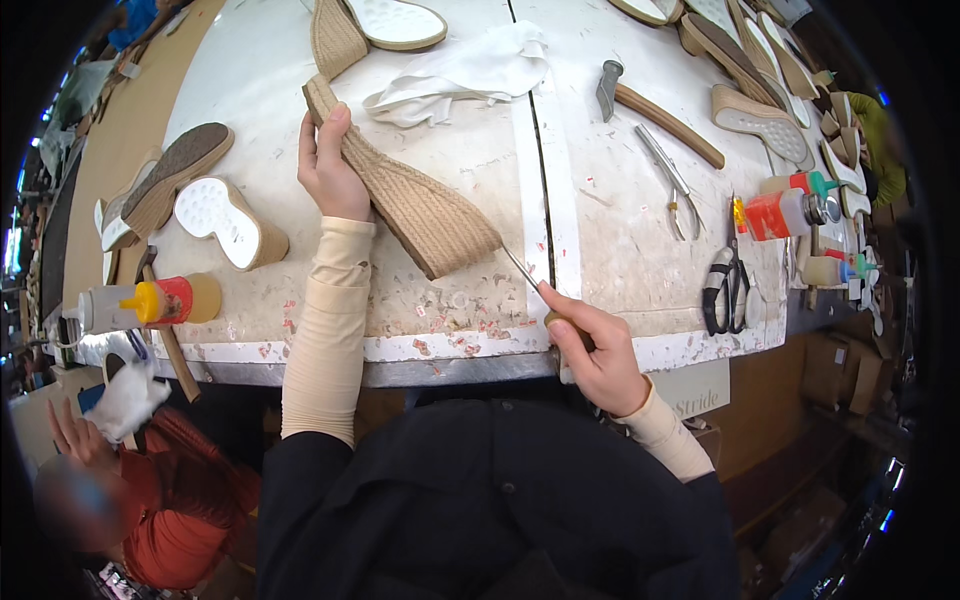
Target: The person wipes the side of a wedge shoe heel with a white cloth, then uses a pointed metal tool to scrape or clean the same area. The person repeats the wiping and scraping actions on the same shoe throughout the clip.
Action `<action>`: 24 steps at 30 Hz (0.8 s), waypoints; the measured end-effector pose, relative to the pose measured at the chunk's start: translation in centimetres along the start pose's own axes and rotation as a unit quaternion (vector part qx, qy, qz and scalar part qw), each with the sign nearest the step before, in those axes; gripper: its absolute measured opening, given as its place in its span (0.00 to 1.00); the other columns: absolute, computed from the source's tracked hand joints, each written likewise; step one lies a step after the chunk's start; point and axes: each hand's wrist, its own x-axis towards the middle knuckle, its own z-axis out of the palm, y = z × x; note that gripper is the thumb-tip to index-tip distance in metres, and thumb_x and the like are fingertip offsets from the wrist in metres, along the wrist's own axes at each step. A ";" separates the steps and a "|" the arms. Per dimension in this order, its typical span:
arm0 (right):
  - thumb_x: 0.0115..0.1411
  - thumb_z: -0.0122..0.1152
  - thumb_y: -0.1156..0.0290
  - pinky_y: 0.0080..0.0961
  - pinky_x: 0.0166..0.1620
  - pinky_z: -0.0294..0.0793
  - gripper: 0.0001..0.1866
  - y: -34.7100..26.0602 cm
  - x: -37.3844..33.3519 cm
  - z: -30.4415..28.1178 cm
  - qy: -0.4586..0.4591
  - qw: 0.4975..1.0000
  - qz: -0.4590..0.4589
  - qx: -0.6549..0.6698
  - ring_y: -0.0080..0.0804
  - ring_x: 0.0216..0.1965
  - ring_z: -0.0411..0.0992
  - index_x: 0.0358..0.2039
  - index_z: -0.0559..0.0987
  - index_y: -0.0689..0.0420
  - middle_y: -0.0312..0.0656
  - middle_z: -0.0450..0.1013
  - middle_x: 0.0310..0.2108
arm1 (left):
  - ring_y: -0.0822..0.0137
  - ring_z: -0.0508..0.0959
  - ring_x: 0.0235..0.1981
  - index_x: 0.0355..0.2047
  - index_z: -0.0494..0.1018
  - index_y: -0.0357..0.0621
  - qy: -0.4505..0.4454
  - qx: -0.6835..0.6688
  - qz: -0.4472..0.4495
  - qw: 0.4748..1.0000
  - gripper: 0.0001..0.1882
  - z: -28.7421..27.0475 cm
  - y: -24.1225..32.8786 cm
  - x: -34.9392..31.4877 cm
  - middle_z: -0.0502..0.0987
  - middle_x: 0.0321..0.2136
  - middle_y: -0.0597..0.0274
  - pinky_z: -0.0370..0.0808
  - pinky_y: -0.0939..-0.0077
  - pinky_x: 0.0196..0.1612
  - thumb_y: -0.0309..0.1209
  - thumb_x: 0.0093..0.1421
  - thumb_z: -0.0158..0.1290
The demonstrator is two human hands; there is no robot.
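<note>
My left hand point(333, 165) grips a wedge shoe sole point(420, 205) by its narrow end, with the thumb on top. Woven tan rope texture covers its side, and the thick heel end points down to the right above the table. In my right hand point(605, 360) is a thin metal awl point(521, 268), its handle wrapped by the fingers. The awl's tip meets the lower right corner of the heel; whether it goes into the rope cannot be made out. A white cloth point(465, 75) lies just beyond the sole.
More wedge soles point(232, 222) lie left, far and right on the white worktable point(620, 270). A hammer point(665, 120), pincers point(672, 180) and scissors point(727, 285) lie to the right, near a red-labelled bottle point(780, 214). Yellow-capped glue bottle point(175, 299) at left; a co-worker in red point(180, 500) sits lower left.
</note>
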 end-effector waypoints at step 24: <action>0.64 0.52 0.73 0.12 0.25 0.62 0.19 -0.9 1.1 -5.9 -0.113 0.984 0.136 0.003 0.12 0.20 0.60 0.56 0.72 0.59 0.29 0.68 0.23 | 0.70 0.70 0.42 0.58 0.57 0.31 0.015 -0.053 0.062 0.997 0.32 0.5 3.2 -2.0 0.70 0.41 0.58 0.68 0.78 0.43 0.34 0.58 0.55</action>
